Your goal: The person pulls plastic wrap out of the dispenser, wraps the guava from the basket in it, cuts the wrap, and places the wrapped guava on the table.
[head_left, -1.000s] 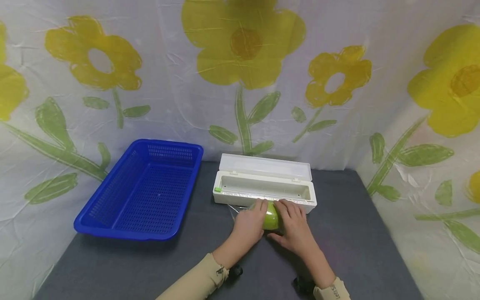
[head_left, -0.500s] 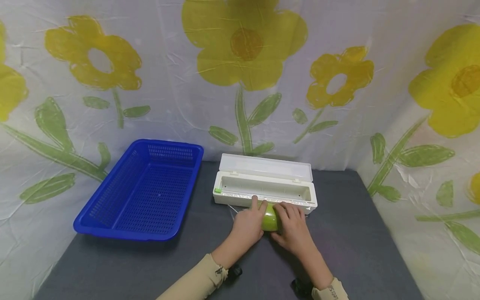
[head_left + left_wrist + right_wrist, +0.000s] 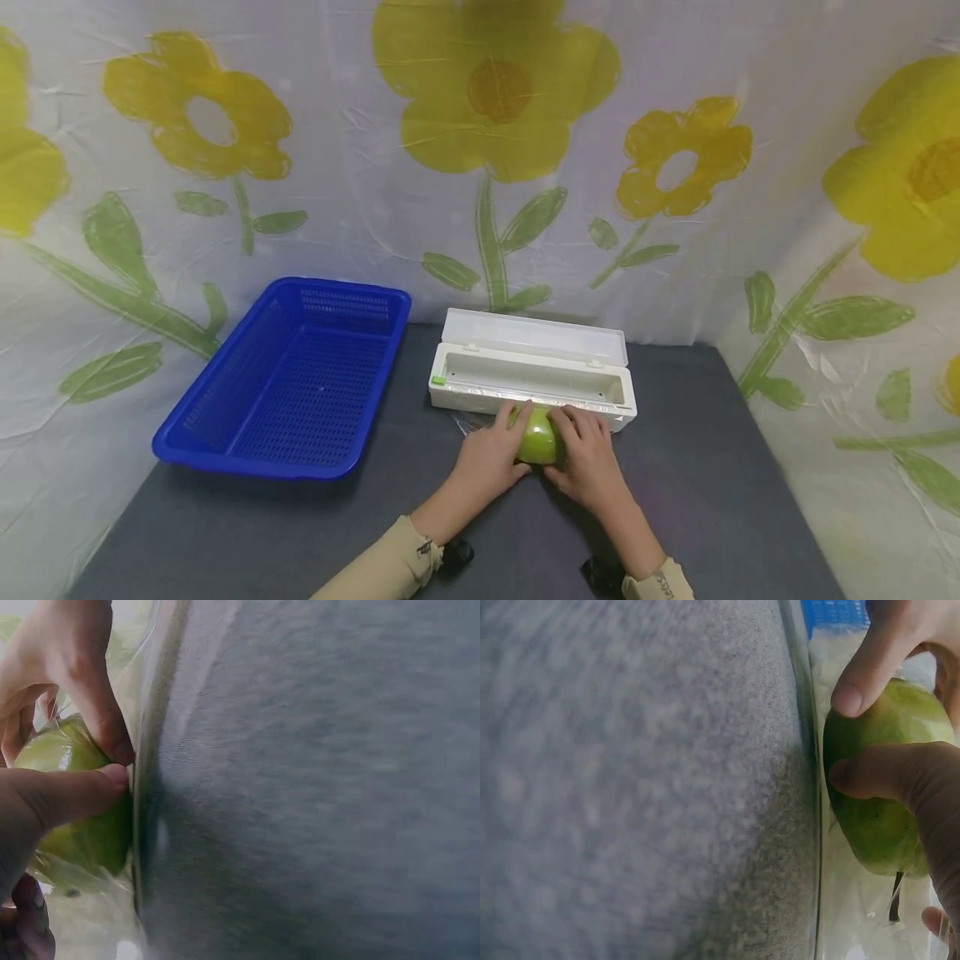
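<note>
A green pear [image 3: 538, 439] with a dark stem lies on the grey table, in front of a white cling film box [image 3: 532, 385] whose lid stands up. Clear cling film [image 3: 82, 881] covers the pear, wrinkled near its ends. My left hand [image 3: 487, 457] holds the pear's left side, thumb at the near face. From the right, my right hand [image 3: 588, 457] grips it too. In the left wrist view, the two thumbs almost meet on the pear [image 3: 90, 840]. The right wrist view shows the stem [image 3: 897, 896] under film. Several fingertips are hidden behind the fruit.
To the left stands a blue plastic basket [image 3: 352, 433] with slotted walls. A green slider [image 3: 438, 380] sits at the box's left end. Behind the table [image 3: 675, 467] hangs a white curtain [image 3: 337, 225] printed with yellow flowers.
My left hand's fingers shift on the pear, and the left forearm moves slightly left. More of the pear shows between the hands. The box and basket stay put.
</note>
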Tool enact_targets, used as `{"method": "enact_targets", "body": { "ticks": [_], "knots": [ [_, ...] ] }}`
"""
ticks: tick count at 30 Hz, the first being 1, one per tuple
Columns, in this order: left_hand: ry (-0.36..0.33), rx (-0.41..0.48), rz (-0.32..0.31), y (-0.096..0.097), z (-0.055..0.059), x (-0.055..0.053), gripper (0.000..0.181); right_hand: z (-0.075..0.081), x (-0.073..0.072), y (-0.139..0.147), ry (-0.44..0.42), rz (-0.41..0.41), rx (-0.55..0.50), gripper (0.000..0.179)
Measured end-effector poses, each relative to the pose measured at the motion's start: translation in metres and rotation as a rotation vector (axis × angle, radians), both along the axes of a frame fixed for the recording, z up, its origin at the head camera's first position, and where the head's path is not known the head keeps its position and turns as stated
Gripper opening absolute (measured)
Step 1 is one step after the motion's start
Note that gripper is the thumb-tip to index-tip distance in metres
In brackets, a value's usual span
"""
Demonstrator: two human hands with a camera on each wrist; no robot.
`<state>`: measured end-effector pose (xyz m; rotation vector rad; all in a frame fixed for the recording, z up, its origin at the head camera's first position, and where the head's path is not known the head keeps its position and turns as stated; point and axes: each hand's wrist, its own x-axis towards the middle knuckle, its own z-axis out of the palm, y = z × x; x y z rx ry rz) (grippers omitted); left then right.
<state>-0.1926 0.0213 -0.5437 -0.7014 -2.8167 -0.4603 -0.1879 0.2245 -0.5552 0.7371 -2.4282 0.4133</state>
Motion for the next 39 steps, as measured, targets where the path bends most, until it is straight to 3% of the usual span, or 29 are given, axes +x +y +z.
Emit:
{"method": "enact_targets", "body": {
  "ticks": [6, 12, 15, 21, 23, 25, 28, 30, 33, 39],
  "knots": [
    [-0.125, 0.251, -0.061, -0.025, -0.019, -0.004, 0.088, -0.001, 0.001, 0.002, -0.018, 0.008, -0.020, 0.097],
    [-0.161, 0.294, -0.147, -0.046, -0.025, -0.013, 0.061, -0.003, 0.001, 0.003, -0.023, 0.017, -0.033, 0.099],
    [-0.130, 0.265, -0.124, -0.049, -0.023, -0.016, 0.047, -0.004, 0.000, 0.003, -0.020, 0.028, -0.043, 0.099],
    [0.006, 0.206, 0.010, -0.046, -0.015, -0.016, 0.033, -0.005, -0.001, -0.001, -0.026, 0.031, -0.025, 0.099],
    [0.036, 0.203, -0.005, -0.043, -0.010, -0.014, 0.038, -0.005, 0.000, -0.002, -0.034, 0.019, -0.008, 0.100],
    [0.041, 0.184, -0.070, -0.039, -0.004, -0.012, 0.048, -0.003, 0.000, -0.003, -0.052, 0.004, 0.009, 0.101],
    [-0.003, 0.118, -0.189, -0.032, 0.004, -0.013, 0.070, 0.001, 0.000, -0.005, -0.096, -0.025, 0.034, 0.102],
    [-0.048, 0.059, -0.222, -0.027, 0.007, -0.015, 0.087, 0.004, 0.000, -0.007, -0.132, -0.040, 0.043, 0.103],
    [-0.088, 0.001, -0.203, -0.019, 0.010, -0.020, 0.098, 0.008, -0.001, -0.009, -0.187, -0.061, 0.053, 0.104],
    [-0.100, -0.009, -0.134, -0.006, 0.011, -0.021, 0.092, 0.009, 0.001, -0.012, -0.263, -0.095, 0.068, 0.103]
  ]
}}
